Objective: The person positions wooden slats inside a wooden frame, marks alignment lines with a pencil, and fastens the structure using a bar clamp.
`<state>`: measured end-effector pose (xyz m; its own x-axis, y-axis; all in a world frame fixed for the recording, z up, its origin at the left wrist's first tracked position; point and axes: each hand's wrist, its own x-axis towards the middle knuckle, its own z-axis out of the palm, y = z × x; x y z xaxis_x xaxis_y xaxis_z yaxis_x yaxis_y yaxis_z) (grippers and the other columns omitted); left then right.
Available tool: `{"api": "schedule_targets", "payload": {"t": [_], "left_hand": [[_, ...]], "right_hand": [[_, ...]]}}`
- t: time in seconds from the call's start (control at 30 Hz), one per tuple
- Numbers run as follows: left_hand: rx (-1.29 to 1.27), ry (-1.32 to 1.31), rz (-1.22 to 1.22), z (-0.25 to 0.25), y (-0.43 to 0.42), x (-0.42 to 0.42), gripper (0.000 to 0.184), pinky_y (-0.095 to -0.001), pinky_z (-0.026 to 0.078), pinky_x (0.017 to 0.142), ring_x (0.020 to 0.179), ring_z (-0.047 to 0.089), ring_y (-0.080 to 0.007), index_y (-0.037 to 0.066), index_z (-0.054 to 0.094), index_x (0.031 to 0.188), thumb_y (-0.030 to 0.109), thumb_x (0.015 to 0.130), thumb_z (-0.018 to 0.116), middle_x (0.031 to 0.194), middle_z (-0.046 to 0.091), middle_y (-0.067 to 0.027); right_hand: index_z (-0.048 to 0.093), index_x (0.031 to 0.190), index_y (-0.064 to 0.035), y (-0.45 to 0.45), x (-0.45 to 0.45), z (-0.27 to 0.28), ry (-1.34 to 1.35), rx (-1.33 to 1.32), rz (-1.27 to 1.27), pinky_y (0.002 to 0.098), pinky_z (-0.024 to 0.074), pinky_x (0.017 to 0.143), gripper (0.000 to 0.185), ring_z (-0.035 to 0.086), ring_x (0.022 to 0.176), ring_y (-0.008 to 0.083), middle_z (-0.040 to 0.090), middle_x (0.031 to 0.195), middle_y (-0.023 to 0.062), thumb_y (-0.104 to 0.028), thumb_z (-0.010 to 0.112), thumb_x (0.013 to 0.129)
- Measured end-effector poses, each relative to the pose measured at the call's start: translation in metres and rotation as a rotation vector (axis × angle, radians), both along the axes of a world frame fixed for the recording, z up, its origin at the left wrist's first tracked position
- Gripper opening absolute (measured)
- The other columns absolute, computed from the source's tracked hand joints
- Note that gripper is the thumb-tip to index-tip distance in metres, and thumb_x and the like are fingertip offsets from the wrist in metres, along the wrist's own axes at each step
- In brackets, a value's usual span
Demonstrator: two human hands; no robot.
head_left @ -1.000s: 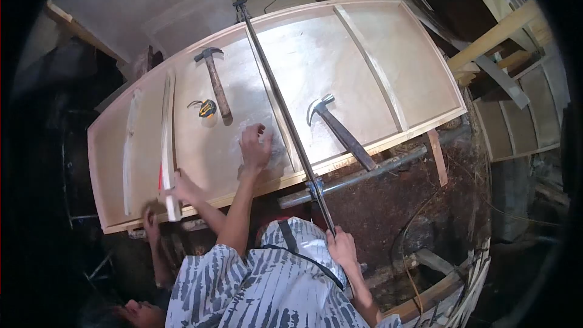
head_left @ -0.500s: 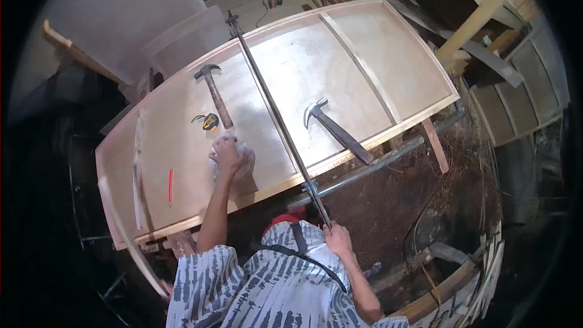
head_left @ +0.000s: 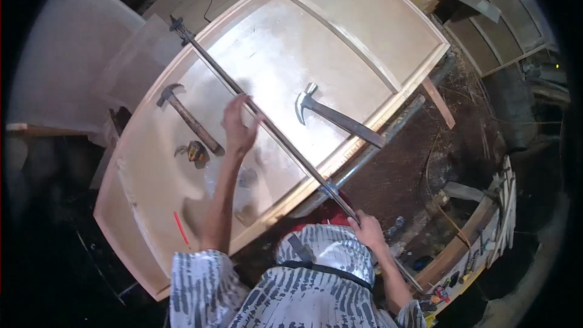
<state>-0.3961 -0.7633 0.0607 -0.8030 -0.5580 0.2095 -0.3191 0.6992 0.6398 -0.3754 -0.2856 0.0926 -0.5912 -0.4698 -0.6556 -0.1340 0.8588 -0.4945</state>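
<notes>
A long metal bar [head_left: 285, 141] crosses a framed wooden panel [head_left: 370, 15] from far left to near right. The right hand [head_left: 368, 231] is closed around its near part; the left hand [head_left: 240, 129], half open with curved fingers, is at its middle, contact unclear. A claw hammer [head_left: 340, 120] lies right, a second hammer [head_left: 193, 123] left, beside a tape measure [head_left: 195, 153]

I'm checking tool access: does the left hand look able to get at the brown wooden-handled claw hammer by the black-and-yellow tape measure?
Probably yes: the hammer lies uncovered near the left hand, and the long dark metal bar runs clear of it.
</notes>
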Motion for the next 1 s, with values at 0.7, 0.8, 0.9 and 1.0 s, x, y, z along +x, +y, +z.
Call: {"api": "schedule_targets", "payload": {"t": [0.7,0.8,0.9,1.0], "left_hand": [[0.731,-0.154,0.622,-0.049,-0.191,-0.113,0.049,-0.0428,0.052,0.102,0.116,0.066,-0.0297,-0.001,0.058,0.141,0.031,0.105,0.066,0.128,0.067,-0.0130],[0.630,-0.256,0.645,-0.048,-0.194,-0.118,0.049,-0.0406,0.053,0.096,0.109,0.068,-0.0276,-0.003,0.058,0.139,0.027,0.102,0.070,0.123,0.068,-0.0138],[0.222,-0.367,0.657,-0.053,-0.173,-0.098,0.054,-0.0402,0.053,0.094,0.105,0.069,-0.0279,-0.005,0.058,0.137,0.029,0.098,0.075,0.119,0.069,-0.0159],[0.026,-0.500,0.577,-0.033,-0.109,-0.080,0.054,-0.0432,0.051,0.100,0.103,0.070,-0.0339,-0.008,0.064,0.126,0.036,0.097,0.076,0.109,0.073,-0.0201]], "right_hand": [[0.060,0.120,-0.0028,-0.018,-0.040,-0.044,-0.524,-0.057,-0.070,0.0590,0.0546,0.083,0.049,0.066,0.098,0.0513,0.068,0.106,0.0280,-0.018,0.077,0.077],[0.060,0.119,-0.0025,-0.023,-0.060,-0.045,-0.576,-0.096,-0.013,0.0570,0.0553,0.082,0.048,0.067,0.099,0.0502,0.067,0.106,0.0271,-0.019,0.079,0.077],[0.061,0.116,-0.0045,-0.027,-0.067,-0.049,-0.554,-0.141,0.019,0.0566,0.0541,0.086,0.044,0.068,0.099,0.0468,0.068,0.102,0.0259,-0.023,0.078,0.080],[0.062,0.116,-0.0029,-0.041,-0.077,-0.046,-0.564,-0.168,-0.002,0.0547,0.0554,0.081,0.045,0.067,0.097,0.0492,0.066,0.103,0.0247,-0.022,0.081,0.081]]}}
